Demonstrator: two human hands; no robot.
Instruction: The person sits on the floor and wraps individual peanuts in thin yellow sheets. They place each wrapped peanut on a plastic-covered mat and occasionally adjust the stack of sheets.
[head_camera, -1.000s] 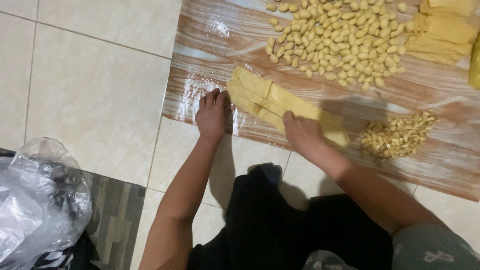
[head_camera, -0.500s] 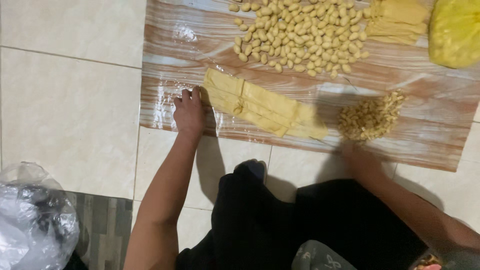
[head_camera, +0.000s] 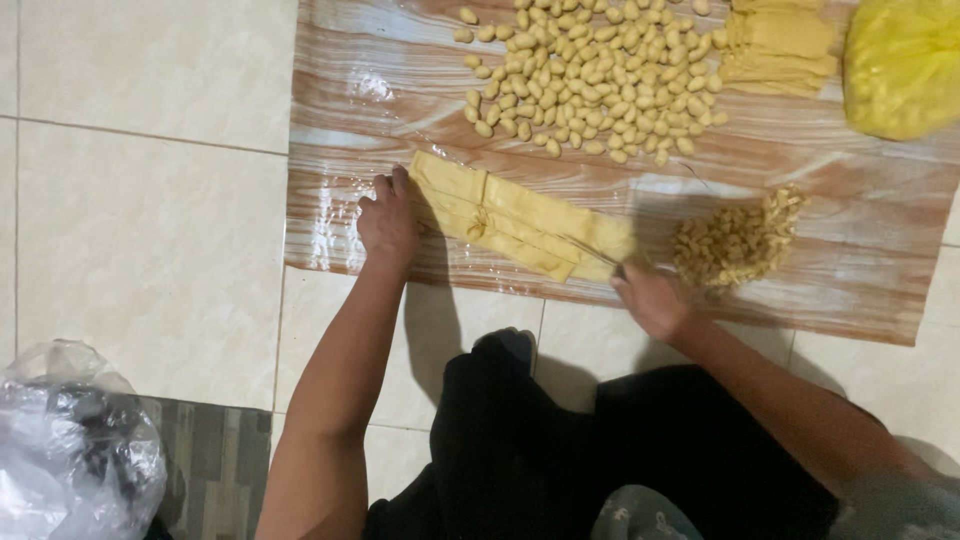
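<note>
Dough strip (head_camera: 520, 225) lies pinned at its far end by the flat left hand (head_camera: 388, 222); right hand (head_camera: 650, 298), fingers curled at its near end, should cut evenly beside the cut pieces (head_camera: 738, 240).

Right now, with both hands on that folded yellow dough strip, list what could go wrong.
1. The right hand seems to work a thin blade at the end of the folded dough strip; its fingers sit close to the cut and might get nicked.
2. The heap of cut pieces lies right beside that hand and could scatter.
3. The left hand pins only the far end, so the strip may shift on the glossy plastic mat.
</note>
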